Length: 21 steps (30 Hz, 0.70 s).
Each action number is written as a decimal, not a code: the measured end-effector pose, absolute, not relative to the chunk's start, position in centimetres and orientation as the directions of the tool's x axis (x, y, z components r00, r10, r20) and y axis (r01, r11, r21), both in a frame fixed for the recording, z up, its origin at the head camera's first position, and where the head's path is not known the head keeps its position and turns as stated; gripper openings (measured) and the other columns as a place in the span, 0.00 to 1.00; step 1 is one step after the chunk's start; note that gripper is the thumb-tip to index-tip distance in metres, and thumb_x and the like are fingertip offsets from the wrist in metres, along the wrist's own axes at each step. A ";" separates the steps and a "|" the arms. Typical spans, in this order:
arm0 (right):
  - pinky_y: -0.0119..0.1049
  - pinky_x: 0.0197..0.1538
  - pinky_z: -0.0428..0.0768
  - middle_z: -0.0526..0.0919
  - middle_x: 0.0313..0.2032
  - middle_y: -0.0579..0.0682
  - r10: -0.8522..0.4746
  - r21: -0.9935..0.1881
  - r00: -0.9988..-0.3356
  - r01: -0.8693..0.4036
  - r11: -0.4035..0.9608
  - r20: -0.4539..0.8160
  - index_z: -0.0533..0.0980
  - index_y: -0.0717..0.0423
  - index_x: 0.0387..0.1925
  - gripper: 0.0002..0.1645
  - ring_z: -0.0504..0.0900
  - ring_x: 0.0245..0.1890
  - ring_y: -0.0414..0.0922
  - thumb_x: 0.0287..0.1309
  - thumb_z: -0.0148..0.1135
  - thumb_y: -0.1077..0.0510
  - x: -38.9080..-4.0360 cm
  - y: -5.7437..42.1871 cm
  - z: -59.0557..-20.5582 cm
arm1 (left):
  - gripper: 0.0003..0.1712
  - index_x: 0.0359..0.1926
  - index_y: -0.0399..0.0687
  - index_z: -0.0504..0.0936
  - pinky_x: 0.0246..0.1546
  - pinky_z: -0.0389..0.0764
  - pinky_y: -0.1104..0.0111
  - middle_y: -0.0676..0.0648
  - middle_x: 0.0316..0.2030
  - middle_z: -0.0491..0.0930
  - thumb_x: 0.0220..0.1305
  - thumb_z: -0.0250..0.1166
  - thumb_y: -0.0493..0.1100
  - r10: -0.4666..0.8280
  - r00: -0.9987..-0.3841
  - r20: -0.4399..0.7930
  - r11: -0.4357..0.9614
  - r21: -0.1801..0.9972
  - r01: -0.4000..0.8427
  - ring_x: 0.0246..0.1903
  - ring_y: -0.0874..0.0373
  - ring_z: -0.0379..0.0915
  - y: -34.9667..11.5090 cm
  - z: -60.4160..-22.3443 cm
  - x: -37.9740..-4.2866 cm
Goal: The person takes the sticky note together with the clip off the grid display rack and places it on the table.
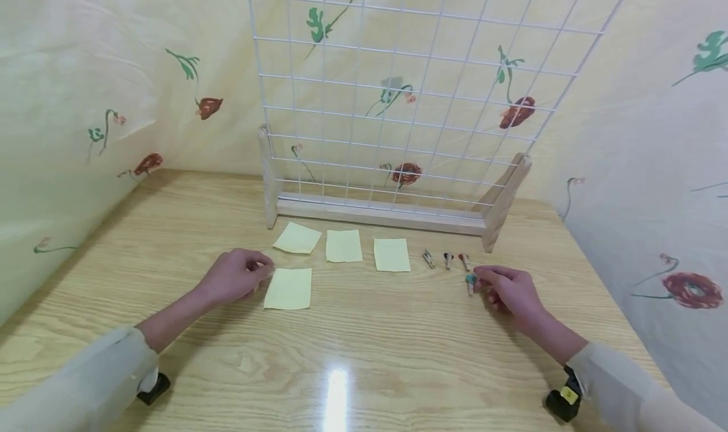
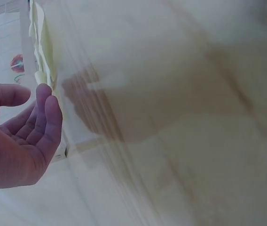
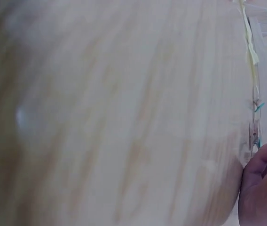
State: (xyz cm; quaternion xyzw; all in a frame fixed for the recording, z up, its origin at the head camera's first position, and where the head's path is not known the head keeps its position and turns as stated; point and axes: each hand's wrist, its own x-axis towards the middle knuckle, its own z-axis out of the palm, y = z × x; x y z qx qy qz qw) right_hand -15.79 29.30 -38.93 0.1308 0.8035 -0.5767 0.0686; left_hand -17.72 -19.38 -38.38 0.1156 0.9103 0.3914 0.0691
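My left hand (image 1: 239, 275) is at the left edge of a pale yellow sticky note (image 1: 288, 288) that lies on the table. In the left wrist view its thumb stands apart from loosely bent fingers (image 2: 53, 120), with nothing between them. On the right, fingertips of my right hand (image 1: 512, 291) are right at the head of a small clip with a teal decoration (image 1: 470, 280). I cannot tell whether they pinch it. Just behind it lie a red-topped clip (image 1: 464, 262), a dark-topped clip (image 1: 448, 260) and another small clip (image 1: 428, 259).
Three more sticky notes, a left one (image 1: 297, 238), a middle one (image 1: 344, 246) and a right one (image 1: 392, 255), lie in a row. Behind them a white wire grid (image 1: 398, 103) stands in a wooden base (image 1: 381, 216). Flowered cloth (image 1: 74, 135) surrounds the wooden table (image 1: 244, 369).
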 end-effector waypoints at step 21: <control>0.32 0.20 0.67 0.81 0.25 0.37 0.098 -0.932 -0.995 0.044 0.360 -0.009 0.83 0.51 0.42 0.12 0.68 0.17 0.37 0.67 0.58 0.50 -14.8 28.5 -37.2 | 0.13 0.43 0.39 0.85 0.19 0.72 0.68 0.45 0.30 0.84 0.64 0.58 0.41 0.220 -0.971 0.098 0.711 0.665 0.228 0.18 0.62 0.72 -18.4 -39.4 -17.8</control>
